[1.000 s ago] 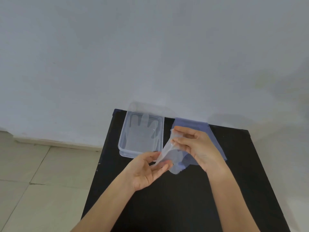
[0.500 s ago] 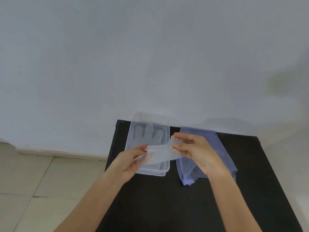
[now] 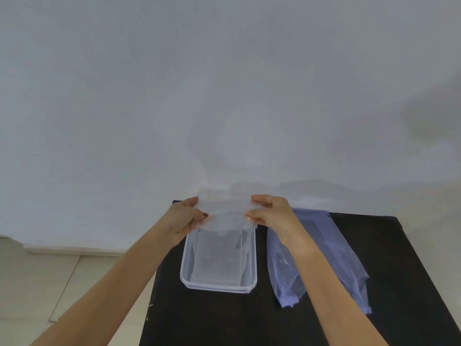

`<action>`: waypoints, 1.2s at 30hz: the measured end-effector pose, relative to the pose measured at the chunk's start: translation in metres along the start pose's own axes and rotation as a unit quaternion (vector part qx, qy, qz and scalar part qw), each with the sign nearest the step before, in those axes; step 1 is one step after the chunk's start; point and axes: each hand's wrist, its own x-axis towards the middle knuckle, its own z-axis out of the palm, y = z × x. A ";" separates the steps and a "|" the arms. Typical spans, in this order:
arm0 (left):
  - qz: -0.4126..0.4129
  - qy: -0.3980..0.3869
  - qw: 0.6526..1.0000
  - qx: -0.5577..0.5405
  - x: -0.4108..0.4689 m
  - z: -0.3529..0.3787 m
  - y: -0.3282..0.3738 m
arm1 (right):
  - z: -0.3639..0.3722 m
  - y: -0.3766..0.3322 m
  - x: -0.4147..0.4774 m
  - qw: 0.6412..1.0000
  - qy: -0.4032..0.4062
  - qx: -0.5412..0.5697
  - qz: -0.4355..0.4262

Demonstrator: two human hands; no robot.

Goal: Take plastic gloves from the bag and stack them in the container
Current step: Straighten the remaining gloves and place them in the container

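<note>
A clear plastic glove is stretched flat between both hands above the far end of the clear rectangular container. My left hand pinches its left edge and my right hand pinches its right edge. Inside the container lies at least one more clear glove, flat on the bottom. The bluish plastic bag lies flat on the black table to the right of the container, partly under my right forearm.
The black table stands against a white wall. Its left edge drops to a tiled floor. The table's near part and right side are bare black surface.
Both hands carried the glove from near the bag to the left and away, spreading it out wide over the far end of the container. The view has tilted and come closer.
</note>
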 end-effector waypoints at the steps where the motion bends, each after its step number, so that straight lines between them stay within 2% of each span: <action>1: 0.022 -0.001 0.999 0.030 0.005 0.000 0.003 | 0.001 -0.002 0.003 1.000 0.008 -0.004 -0.014; 4: 0.085 0.002 0.986 0.143 0.017 -0.002 0.009 | 0.002 -0.003 0.007 0.998 0.028 -0.019 -0.053; 6: 0.126 0.015 0.965 0.230 0.015 -0.002 0.007 | 0.004 0.002 0.005 0.995 0.040 -0.054 -0.072; 10: 0.210 0.020 0.929 0.305 0.014 -0.004 -0.013 | 0.008 0.019 -0.006 0.987 0.071 -0.122 -0.081; 12: 0.221 0.023 0.910 0.349 0.017 -0.008 -0.025 | 0.011 0.031 -0.010 0.985 0.072 -0.140 -0.071; 21: 0.206 0.028 0.851 0.481 0.025 -0.016 -0.069 | 0.026 0.068 -0.016 0.978 0.036 -0.191 -0.070; 29: 0.149 0.025 0.822 0.550 0.032 -0.008 -0.089 | 0.035 0.098 -0.006 0.961 0.025 -0.273 -0.039; 36: 0.117 0.035 0.813 0.569 0.043 -0.011 -0.104 | 0.045 0.117 0.007 0.942 0.011 -0.335 -0.016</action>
